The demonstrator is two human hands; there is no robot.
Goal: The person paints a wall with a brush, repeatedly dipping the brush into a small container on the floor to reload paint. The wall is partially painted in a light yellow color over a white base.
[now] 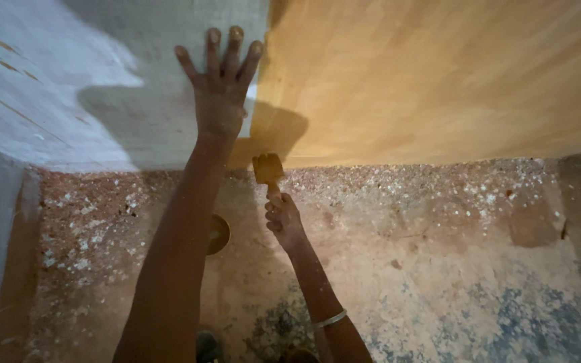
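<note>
The left hand (220, 94) lay flat, fingers spread, on the grey wall (68, 81), while the right hand (282, 218) gripped a paintbrush (267, 169) at the ochre paint's (438, 81) lower edge. Painting seemed midway; the next stroke called for brushing leftward onto bare grey.

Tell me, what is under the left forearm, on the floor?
A round yellow dish shows partly beside the left forearm on the speckled floor. Its left part is covered, so the contents cannot be seen.
</note>
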